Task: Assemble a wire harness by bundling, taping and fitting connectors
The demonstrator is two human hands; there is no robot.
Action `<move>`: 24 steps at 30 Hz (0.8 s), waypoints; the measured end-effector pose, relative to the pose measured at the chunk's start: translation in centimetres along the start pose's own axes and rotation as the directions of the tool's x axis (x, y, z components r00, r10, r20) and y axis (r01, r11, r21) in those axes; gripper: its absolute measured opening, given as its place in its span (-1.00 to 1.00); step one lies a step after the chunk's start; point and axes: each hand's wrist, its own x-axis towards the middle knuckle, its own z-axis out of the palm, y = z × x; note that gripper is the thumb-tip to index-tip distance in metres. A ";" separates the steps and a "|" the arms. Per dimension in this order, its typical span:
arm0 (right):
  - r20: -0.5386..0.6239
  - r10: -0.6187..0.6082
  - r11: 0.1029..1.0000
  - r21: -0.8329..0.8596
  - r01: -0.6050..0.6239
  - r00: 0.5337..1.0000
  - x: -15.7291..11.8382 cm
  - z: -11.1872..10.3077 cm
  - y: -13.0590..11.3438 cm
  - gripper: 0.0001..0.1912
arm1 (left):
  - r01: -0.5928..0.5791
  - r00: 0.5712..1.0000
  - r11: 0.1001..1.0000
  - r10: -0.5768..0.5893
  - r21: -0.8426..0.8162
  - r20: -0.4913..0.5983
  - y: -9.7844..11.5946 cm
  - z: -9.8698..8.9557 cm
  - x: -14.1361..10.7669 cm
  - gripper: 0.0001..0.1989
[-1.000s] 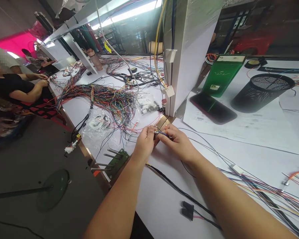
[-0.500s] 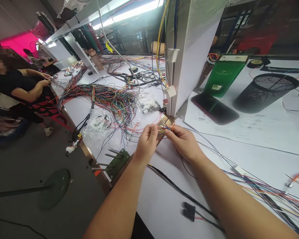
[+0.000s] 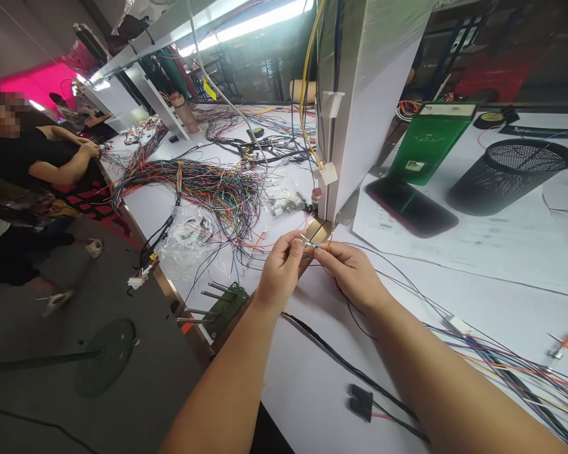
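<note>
My left hand [image 3: 280, 265] is closed, thumb against fingers, pinching the end of thin wires where small metal terminals [image 3: 305, 240] show. Close beside it on the right, my right hand [image 3: 351, 270] is closed too, gripping a blue wire [image 3: 315, 246] just behind the tips. An orange wire [image 3: 330, 242] stands up by its fingers. How many wires lie inside either hand is hidden. Below the hands, a black sleeved cable [image 3: 329, 350] runs across the white table [image 3: 307, 384] toward my right forearm.
A large wire bundle [image 3: 208, 186] and a clear plastic bag [image 3: 189, 243] lie to the left. A green board with metal pegs [image 3: 224, 309] sits at the table edge. To the right are a phone [image 3: 411, 205], a mesh cup [image 3: 506, 180] and a black connector [image 3: 360, 402]. A co-worker [image 3: 28, 151] stands far left.
My left thumb and fingers have shifted slightly around the wire ends, and the terminals show more plainly. The view has moved a little; another person's legs show more at the left.
</note>
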 end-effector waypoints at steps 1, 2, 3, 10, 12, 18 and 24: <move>0.004 0.003 1.000 -0.004 -0.003 1.000 0.0 0.0 -0.1 -0.70 | 0.001 1.000 1.000 -0.001 0.001 0.008 0.0 0.0 0.0 -0.69; 0.001 0.007 1.000 -0.014 -0.007 1.000 0.0 0.1 -0.1 -0.69 | 0.000 1.000 1.000 0.000 -0.004 0.018 0.0 0.0 -0.1 -0.70; -0.008 0.011 1.000 -0.025 -0.012 1.000 0.0 0.1 -0.1 -0.68 | -0.001 1.000 1.000 0.002 -0.012 0.026 0.0 -0.1 -0.1 -0.72; -0.131 0.080 0.997 -0.008 -0.082 0.988 0.2 0.5 0.7 -0.73 | 0.033 0.999 0.999 -0.032 -0.028 0.038 0.0 0.0 0.1 -0.71; -0.155 0.100 0.995 0.001 -0.101 0.983 0.3 0.5 1.0 -0.73 | 0.045 0.998 0.999 -0.044 -0.021 0.035 0.0 0.0 0.2 -0.70; -0.129 0.106 0.992 -0.053 -0.113 0.986 0.1 0.4 0.9 -0.82 | 0.103 0.992 0.995 -0.101 0.018 -0.082 -0.1 -0.1 0.5 -0.64; 0.082 0.030 0.999 -0.032 -0.027 0.996 0.0 0.5 0.4 -0.88 | 0.138 0.989 0.990 -0.137 0.009 -0.058 0.0 -0.4 0.6 -0.68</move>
